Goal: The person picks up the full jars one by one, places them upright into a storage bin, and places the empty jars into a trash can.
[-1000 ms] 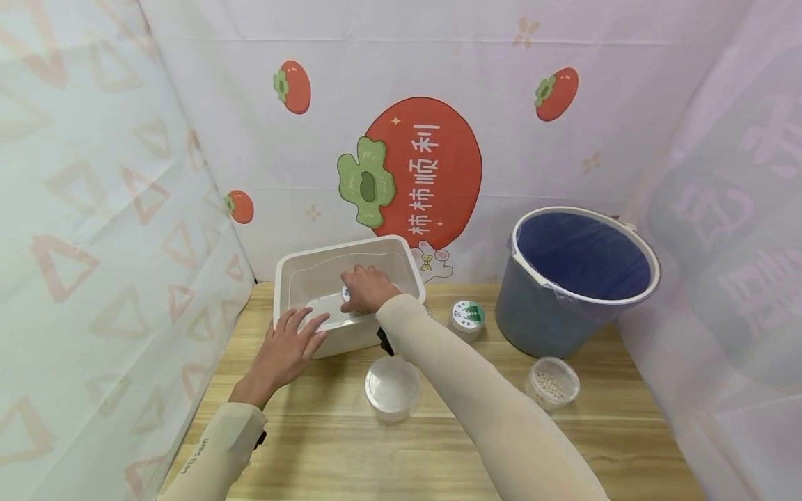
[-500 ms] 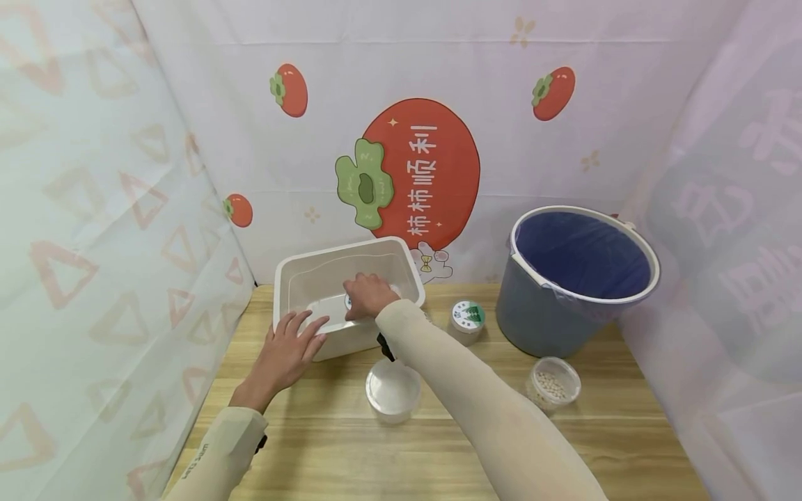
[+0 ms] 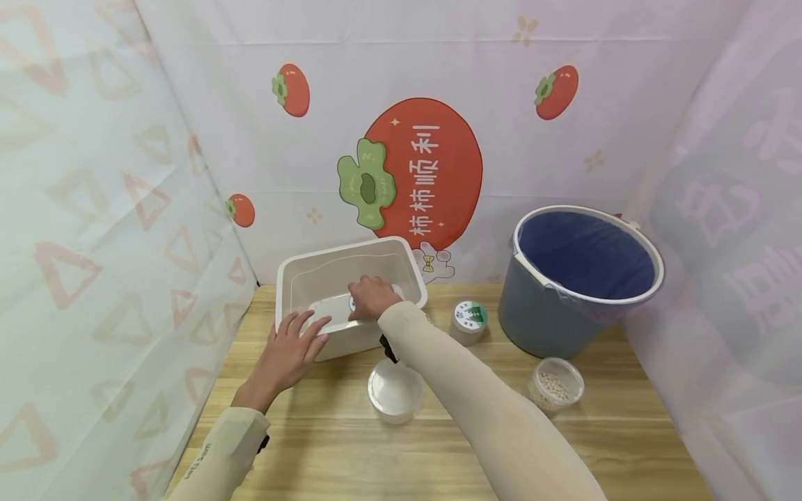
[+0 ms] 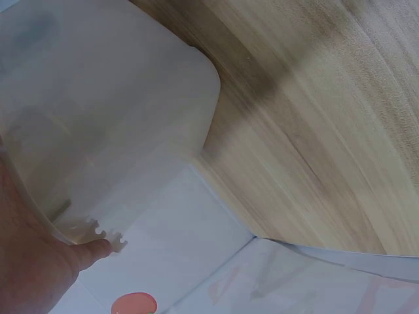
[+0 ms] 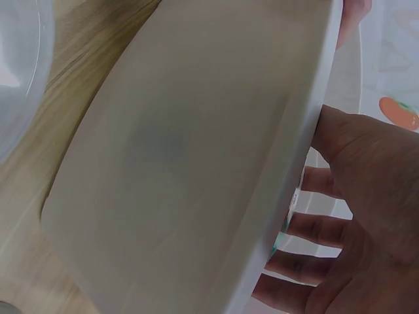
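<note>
My left hand lies on the near-left rim of a white plastic bin, fingers spread over the edge. My right hand reaches down inside the bin and grips a round lidded tub, whose white printed lid peeks out beside the fingers. From the right wrist, the right hand's fingers show behind the bin wall, around the tub with a bit of green at its edge. Most of this tub is hidden. In front of the bin stands a clear round tub without a lid.
Right of the bin stands a lidded tub with green trees on its lid. A blue bucket with a white rim is at the back right. Nearer sits a clear tub of small whitish pieces. Printed cloth walls enclose the wooden table.
The right hand shifts very slightly inside the bin, still gripping the tub. The left hand stays on the rim, and the view itself sways a little.
</note>
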A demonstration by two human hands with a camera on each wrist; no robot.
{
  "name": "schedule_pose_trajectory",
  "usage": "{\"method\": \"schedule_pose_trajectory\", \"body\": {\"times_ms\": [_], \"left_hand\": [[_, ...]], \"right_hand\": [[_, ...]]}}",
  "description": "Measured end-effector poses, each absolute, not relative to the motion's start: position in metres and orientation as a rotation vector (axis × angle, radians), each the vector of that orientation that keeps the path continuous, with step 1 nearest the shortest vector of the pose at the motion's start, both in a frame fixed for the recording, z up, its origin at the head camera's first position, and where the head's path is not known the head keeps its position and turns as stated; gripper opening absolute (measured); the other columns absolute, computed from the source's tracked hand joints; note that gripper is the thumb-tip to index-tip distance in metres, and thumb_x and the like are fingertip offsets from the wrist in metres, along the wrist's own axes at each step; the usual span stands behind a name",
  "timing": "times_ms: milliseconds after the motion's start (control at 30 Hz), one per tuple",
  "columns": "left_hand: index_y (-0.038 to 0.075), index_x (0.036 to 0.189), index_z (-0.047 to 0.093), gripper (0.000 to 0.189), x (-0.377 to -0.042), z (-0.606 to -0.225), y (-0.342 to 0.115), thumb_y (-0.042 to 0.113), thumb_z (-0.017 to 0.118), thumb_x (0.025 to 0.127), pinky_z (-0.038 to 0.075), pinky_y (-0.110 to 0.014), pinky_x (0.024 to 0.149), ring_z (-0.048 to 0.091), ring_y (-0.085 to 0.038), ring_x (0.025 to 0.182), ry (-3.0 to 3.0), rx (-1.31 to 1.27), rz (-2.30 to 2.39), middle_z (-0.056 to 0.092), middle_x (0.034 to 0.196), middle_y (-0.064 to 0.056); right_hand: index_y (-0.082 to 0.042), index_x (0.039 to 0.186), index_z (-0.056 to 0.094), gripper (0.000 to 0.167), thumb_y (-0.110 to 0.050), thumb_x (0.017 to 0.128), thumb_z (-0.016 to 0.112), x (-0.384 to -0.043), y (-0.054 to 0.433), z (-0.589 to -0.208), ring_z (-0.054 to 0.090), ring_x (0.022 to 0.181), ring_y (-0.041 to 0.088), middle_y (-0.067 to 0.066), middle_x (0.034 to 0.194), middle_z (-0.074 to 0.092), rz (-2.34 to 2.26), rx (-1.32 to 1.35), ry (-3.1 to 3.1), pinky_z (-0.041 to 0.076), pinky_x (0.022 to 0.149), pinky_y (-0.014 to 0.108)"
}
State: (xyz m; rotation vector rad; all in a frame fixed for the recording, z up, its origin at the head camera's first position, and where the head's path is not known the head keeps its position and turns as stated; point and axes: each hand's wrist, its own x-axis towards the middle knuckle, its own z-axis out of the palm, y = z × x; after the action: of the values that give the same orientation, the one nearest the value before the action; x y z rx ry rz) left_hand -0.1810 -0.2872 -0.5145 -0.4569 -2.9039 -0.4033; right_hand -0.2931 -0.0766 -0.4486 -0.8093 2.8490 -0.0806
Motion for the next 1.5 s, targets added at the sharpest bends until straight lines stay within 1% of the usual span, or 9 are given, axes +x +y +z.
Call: {"method": "schedule_pose_trajectory", "body": {"times_ms": [367,500,733,867,1067,1200,1400,1500], "left_hand": [[0.022,0.153,0.061,0.042,-0.182,-0.515,-0.286,0.037,0.051,0.116,0.034,-0.086,0.112,0.042,-0.052,0.149,-2.905,-0.452,-0.42,0.053,0.16,-0.022],[0.024,0.156,0.059,0.043,-0.183,-0.515,-0.287,0.038,0.048,0.117,0.032,-0.085,0.114,0.039,-0.051,0.152,-2.943,-0.44,-0.402,0.05,0.162,-0.021],[0.022,0.152,0.063,0.041,-0.182,-0.516,-0.287,0.035,0.053,0.115,0.035,-0.086,0.11,0.044,-0.052,0.147,-2.881,-0.46,-0.419,0.054,0.158,-0.022],[0.022,0.154,0.061,0.042,-0.181,-0.514,-0.286,0.035,0.052,0.115,0.033,-0.086,0.113,0.041,-0.052,0.15,-2.914,-0.449,-0.421,0.052,0.16,-0.022],[0.023,0.158,0.057,0.044,-0.182,-0.514,-0.288,0.037,0.047,0.117,0.03,-0.085,0.116,0.036,-0.051,0.153,-2.966,-0.436,-0.429,0.048,0.164,-0.021],[0.023,0.158,0.057,0.044,-0.182,-0.513,-0.287,0.038,0.047,0.117,0.03,-0.085,0.116,0.036,-0.05,0.153,-2.974,-0.434,-0.427,0.048,0.164,-0.021],[0.022,0.157,0.058,0.045,-0.182,-0.512,-0.286,0.039,0.048,0.117,0.03,-0.084,0.117,0.036,-0.051,0.153,-2.979,-0.434,-0.422,0.048,0.164,-0.021],[0.022,0.157,0.058,0.045,-0.182,-0.513,-0.287,0.038,0.048,0.117,0.03,-0.084,0.117,0.037,-0.051,0.153,-2.978,-0.431,-0.419,0.048,0.164,-0.021]], "right_hand": [[-0.012,0.137,0.07,0.05,-0.043,0.1,0.08,-0.296,-0.069,-0.441,0.069,0.109,0.022,0.008,0.124,0.073,-0.08,-0.78,2.837,0.061,0.098,0.041],[-0.012,0.137,0.07,0.049,-0.044,0.101,0.078,-0.297,-0.065,-0.442,0.069,0.113,0.023,0.007,0.125,0.073,-0.075,-0.78,2.832,0.061,0.098,0.041],[-0.013,0.143,0.067,0.054,-0.047,0.102,0.076,-0.294,-0.056,-0.439,0.067,0.118,0.026,0.008,0.13,0.071,-0.061,-0.787,2.834,0.06,0.099,0.044],[-0.014,0.146,0.066,0.054,-0.045,0.102,0.074,-0.292,-0.048,-0.436,0.066,0.121,0.028,0.009,0.132,0.07,-0.085,-0.794,2.833,0.06,0.099,0.046],[-0.012,0.143,0.068,0.049,-0.042,0.104,0.073,-0.288,-0.038,-0.427,0.067,0.117,0.028,0.011,0.131,0.072,-0.093,-0.851,2.853,0.059,0.101,0.045],[-0.012,0.142,0.068,0.048,-0.042,0.105,0.072,-0.285,-0.033,-0.423,0.068,0.117,0.028,0.012,0.132,0.073,-0.102,-0.876,2.866,0.06,0.102,0.045],[-0.012,0.146,0.066,0.052,-0.045,0.105,0.07,-0.28,-0.027,-0.419,0.067,0.125,0.03,0.012,0.139,0.071,-0.114,-0.885,2.886,0.058,0.107,0.046],[-0.013,0.147,0.065,0.054,-0.046,0.105,0.071,-0.277,-0.023,-0.417,0.066,0.128,0.03,0.013,0.141,0.07,-0.125,-0.881,2.892,0.058,0.108,0.047]]}}
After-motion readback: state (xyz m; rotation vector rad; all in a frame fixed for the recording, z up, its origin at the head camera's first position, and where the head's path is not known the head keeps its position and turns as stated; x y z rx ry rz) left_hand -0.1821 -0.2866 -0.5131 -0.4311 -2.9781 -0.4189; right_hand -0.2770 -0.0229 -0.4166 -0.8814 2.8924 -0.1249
